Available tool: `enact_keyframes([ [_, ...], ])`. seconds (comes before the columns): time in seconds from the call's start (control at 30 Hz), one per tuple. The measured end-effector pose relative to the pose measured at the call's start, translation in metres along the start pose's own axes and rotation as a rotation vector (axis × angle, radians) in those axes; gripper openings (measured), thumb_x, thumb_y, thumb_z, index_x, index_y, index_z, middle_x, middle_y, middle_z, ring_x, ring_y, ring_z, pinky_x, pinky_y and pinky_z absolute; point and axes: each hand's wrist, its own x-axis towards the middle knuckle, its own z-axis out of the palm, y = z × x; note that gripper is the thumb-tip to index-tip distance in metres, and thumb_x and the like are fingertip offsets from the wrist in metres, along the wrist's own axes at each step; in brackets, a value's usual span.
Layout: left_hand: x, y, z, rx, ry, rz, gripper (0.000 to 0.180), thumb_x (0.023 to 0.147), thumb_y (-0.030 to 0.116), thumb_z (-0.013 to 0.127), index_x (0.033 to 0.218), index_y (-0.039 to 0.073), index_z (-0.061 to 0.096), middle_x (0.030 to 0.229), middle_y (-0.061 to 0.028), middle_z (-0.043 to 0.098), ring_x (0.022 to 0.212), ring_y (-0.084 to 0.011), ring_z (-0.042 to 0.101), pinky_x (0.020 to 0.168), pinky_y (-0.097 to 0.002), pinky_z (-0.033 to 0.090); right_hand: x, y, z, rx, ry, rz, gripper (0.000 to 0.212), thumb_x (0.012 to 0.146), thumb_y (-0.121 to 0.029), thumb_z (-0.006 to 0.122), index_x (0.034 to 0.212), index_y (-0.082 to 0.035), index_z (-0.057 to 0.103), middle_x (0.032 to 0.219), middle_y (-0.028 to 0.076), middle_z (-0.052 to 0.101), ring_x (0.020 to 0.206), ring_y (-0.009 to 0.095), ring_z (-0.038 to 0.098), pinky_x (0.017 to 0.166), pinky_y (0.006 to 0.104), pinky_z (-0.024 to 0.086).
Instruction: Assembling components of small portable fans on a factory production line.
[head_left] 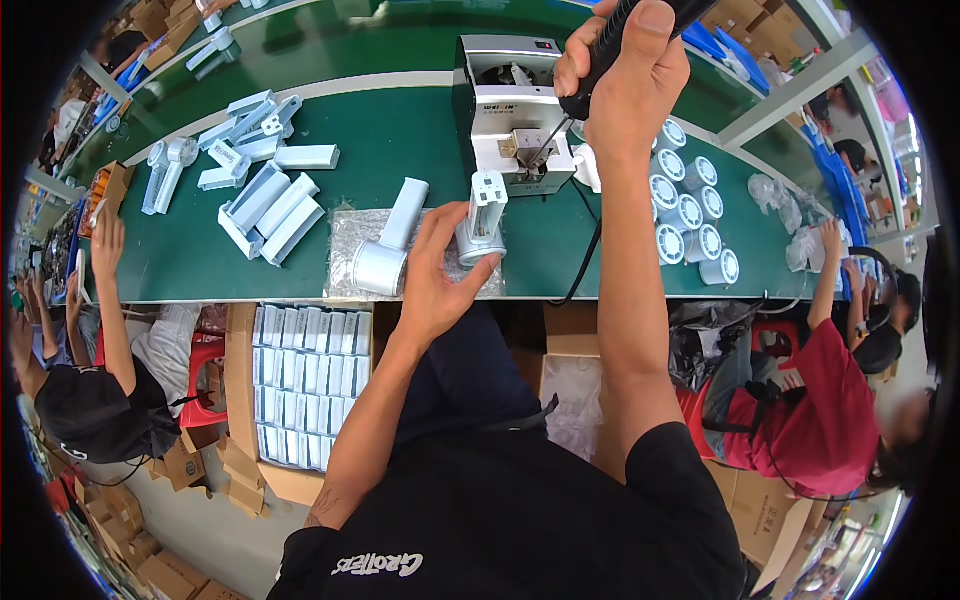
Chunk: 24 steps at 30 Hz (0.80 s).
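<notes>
My right hand (pixel 640 95) is wrapped round a black electric screwdriver (pixel 607 52), held up over the far side of the bench. The driver's thin bit slants down to the front of a silver and black screw feeder (pixel 515 110). Nearer to me, my left hand (pixel 437 275) grips a pale blue plastic housing (pixel 484 240), thumb and fingers about its round base, its hollow handle part pointing up. Left of that hand, a second housing (pixel 380 265) with a round head and long handle lies on a bubble-wrap mat (pixel 345 232). Whether a screw sits on the bit is too small to tell.
Loose handle shells (pixel 285 215) are piled on the green bench (pixel 400 140) at left. Several round cylindrical parts (pixel 690 212) stand at right. A black cable (pixel 592 255) hangs over the front edge. Below is a carton of stacked parts (pixel 310 375). Co-workers sit on both sides.
</notes>
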Motion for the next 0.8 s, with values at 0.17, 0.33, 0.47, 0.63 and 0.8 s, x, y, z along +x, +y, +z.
enact_keyframes([
  [0.17,-0.001,-0.001,0.0,-0.019,-0.006,0.001,0.06,0.081,0.011,0.08,0.136,0.0,0.057,0.132,-0.0177,0.058,0.119,-0.0326,0.061,0.101,-0.0385,0.048,-0.001,-0.006,0.0,-0.008,0.001,0.013,0.05,0.107,-0.05,0.051,0.095,-0.002,0.055,0.059,0.001,0.05,0.043,0.009,0.049,0.039,0.0235,0.037],
  [0.33,-0.002,-0.001,-0.001,0.019,-0.001,0.033,0.06,0.083,0.008,0.079,0.137,0.0,0.056,0.131,-0.0133,0.057,0.115,-0.024,0.061,0.099,-0.0343,0.048,-0.011,-0.015,-0.009,-0.121,-0.024,0.124,0.073,0.099,-0.074,0.043,0.105,-0.001,0.05,0.059,0.008,0.045,0.045,0.02,0.047,0.047,0.0358,0.043],
  [0.47,-0.002,-0.001,0.0,-0.036,-0.008,-0.014,0.061,0.082,0.01,0.081,0.137,0.0,0.057,0.133,-0.017,0.058,0.12,-0.0318,0.06,0.102,-0.0381,0.048,-0.027,-0.038,-0.019,0.036,0.007,0.28,0.097,0.083,-0.096,0.03,0.113,-0.008,0.053,0.057,0.006,0.043,0.043,0.019,0.043,0.046,0.0349,0.041],
  [0.63,0.0,-0.002,0.0,0.033,-0.003,-0.002,0.062,0.081,0.009,0.084,0.137,0.0,0.058,0.131,-0.0153,0.059,0.119,-0.0293,0.061,0.101,-0.0366,0.049,-0.051,-0.046,-0.007,0.354,-0.102,0.221,0.106,0.072,-0.102,0.031,0.115,-0.009,0.055,0.058,0.007,0.047,0.043,0.02,0.046,0.046,0.0352,0.042],
  [0.8,0.001,-0.001,0.002,0.026,-0.004,-0.018,0.062,0.081,0.009,0.084,0.136,0.0,0.058,0.131,-0.0151,0.059,0.118,-0.0287,0.062,0.1,-0.0362,0.049,-0.063,-0.053,0.03,-0.061,-0.028,0.198,0.102,0.074,-0.099,0.038,0.115,-0.007,0.054,0.059,0.008,0.048,0.045,0.02,0.047,0.047,0.0344,0.044],
])
